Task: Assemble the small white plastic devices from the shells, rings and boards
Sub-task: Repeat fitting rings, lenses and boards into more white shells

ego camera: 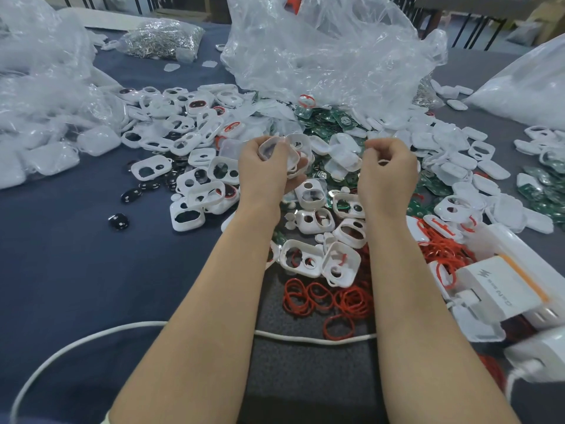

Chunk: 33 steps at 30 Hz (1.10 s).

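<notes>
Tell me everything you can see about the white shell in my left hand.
The white shell is a rounded-rectangular piece that looks like glossy plastic, with a thin raised rim and its hollow side showing. It is held tilted above the pile of parts, gripped by the curled fingers of the left hand. Another similar shell sits behind it in the same grip.

L hand (263, 171) grips white shells (279, 153) (R hand (388, 172) curled).
</notes>
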### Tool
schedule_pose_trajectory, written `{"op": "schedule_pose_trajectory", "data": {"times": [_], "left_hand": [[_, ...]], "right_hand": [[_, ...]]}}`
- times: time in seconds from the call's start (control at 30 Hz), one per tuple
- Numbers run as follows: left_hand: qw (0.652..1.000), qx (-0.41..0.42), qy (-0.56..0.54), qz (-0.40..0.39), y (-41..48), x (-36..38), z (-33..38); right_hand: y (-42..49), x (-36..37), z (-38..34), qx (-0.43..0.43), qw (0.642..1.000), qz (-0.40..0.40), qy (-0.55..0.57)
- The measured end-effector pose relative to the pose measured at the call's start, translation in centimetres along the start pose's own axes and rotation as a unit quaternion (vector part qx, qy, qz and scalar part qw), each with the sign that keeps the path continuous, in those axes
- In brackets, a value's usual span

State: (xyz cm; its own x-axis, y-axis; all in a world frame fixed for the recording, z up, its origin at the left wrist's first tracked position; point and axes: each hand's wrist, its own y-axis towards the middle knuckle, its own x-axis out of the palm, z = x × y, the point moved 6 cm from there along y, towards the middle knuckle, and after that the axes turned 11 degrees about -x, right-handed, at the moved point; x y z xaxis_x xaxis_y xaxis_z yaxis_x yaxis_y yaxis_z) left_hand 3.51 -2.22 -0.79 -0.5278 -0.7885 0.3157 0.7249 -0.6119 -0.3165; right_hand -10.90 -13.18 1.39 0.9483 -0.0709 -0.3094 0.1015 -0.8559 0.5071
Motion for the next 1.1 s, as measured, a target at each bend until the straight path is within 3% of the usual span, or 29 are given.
{"op": "schedule_pose_trajectory", "data": {"times": [0.23,0.47,0.63,0.8,0.97,1.1], "left_hand": [[0.999,0.007,0.034,-0.008,0.1,0.2,0.2],[1.0,0.022,0.012,-0.01,0.1,0.1,0.3],[0.998,0.022,-0.046,-0.026,0.3,0.0,0.4],[0.999,0.017,-0.023,-0.021,0.4,0.0,0.5],[0.999,0.036,-0.007,-0.022,0.1,-0.1,0.8],[0.999,0.039,-0.027,-0.023,0.1,-0.2,1.1]], "right_hand": [[-0.3,0.8,-0.3,-0.046,0.986,-0.11,-0.113],[-0.5,0.9,-1.1,-0.027,0.956,-0.252,-0.149],[-1.1,1.2,-1.4,-0.02,0.937,-0.295,-0.185],[-1.9,1.8,-1.4,0.004,0.905,-0.367,-0.217],[-2.1,2.1,-2.0,-0.017,0.908,-0.366,-0.203],[-3.0,3.5,-2.0,-0.047,0.874,-0.397,-0.275]]}}
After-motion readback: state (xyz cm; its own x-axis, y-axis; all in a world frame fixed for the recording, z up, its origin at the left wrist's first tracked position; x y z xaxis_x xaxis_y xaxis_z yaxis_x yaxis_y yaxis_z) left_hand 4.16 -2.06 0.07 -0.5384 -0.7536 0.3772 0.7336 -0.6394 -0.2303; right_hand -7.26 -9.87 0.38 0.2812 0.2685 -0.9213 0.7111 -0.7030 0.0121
